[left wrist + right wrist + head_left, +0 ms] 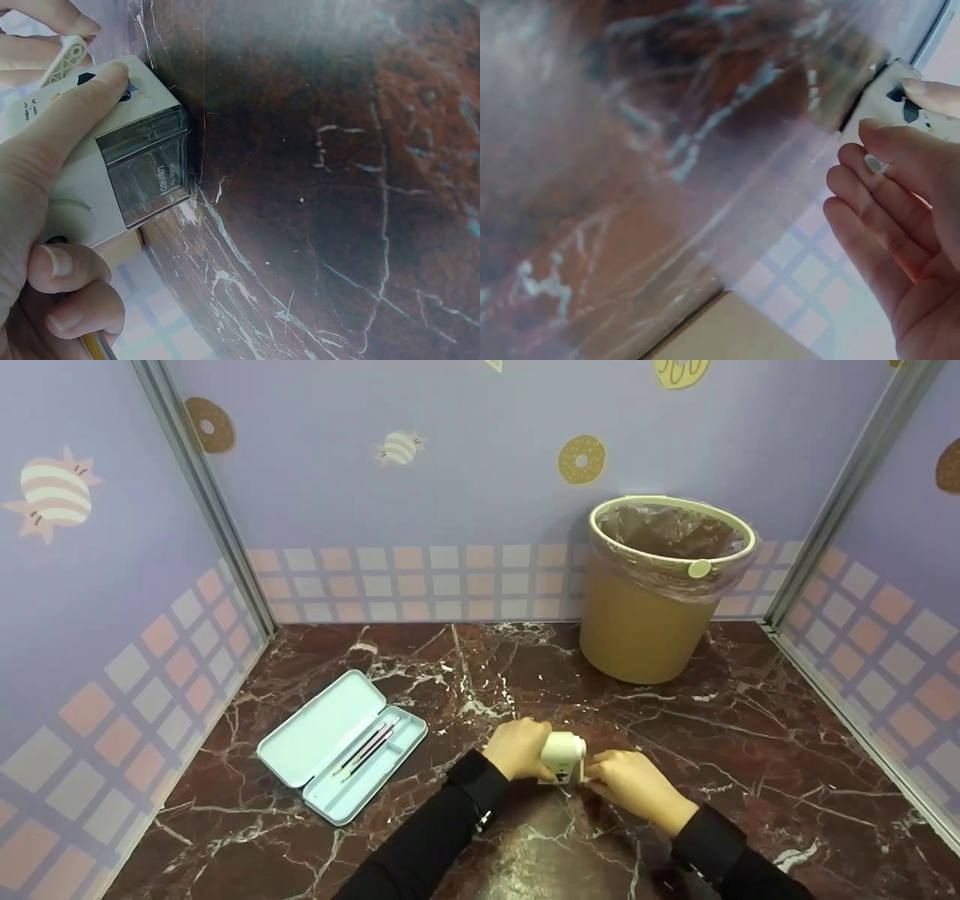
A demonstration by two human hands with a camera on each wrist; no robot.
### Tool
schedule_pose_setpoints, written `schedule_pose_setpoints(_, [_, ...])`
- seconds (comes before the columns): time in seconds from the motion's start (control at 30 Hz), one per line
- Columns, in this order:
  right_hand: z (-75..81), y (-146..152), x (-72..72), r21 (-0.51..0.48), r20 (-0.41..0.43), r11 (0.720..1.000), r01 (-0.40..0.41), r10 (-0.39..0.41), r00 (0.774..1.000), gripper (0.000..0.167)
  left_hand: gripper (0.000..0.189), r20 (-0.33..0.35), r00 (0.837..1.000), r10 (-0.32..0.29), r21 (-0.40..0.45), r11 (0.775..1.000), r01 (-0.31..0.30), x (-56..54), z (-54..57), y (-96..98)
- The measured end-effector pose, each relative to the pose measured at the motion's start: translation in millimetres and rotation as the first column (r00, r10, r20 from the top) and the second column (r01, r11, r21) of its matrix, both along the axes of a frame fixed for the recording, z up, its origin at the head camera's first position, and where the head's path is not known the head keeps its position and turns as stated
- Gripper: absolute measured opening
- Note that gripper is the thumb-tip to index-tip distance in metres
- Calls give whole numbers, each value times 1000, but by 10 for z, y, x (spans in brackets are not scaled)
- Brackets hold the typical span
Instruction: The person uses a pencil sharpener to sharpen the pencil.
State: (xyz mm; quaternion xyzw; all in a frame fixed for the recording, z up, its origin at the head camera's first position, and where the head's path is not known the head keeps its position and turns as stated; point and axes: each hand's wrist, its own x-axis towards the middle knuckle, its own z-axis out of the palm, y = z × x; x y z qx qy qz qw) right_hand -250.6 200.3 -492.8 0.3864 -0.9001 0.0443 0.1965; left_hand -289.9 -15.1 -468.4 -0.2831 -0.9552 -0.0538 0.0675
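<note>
A cream hand-crank pencil sharpener [561,751] stands on the marbled table in the head view. My left hand [517,747] grips its body, with the thumb lying across the printed face in the left wrist view. Below that thumb shows the sharpener's see-through shavings drawer [150,169]. On the near right side my right hand [631,786] pinches the crank handle [64,60] between thumb and forefinger. The crank's pale knob end [875,163] peeks out between those fingers in the right wrist view. Whether a pencil sits inside the sharpener is hidden.
To the left lies an open light-blue pencil case [322,735] holding several pencils [367,750]. A tan waste bin [645,622] with a clear liner stands at the back right. Small pale scraps [504,690] are scattered behind the sharpener. Patterned walls enclose the table's back and sides.
</note>
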Motion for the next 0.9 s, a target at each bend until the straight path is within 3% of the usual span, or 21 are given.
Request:
schedule_pose_setpoints(0.53, [311,9,139,-12,1,999,-53,53,999,18,55,-44,999,-8,-5,1000,8,4,-23,-14])
schedule_pose_setpoints(0.9, [521,40,116,-19,-16,1000,-15,15,1000,10,53,-44,999,-11,11,1000,12,7,-28,4])
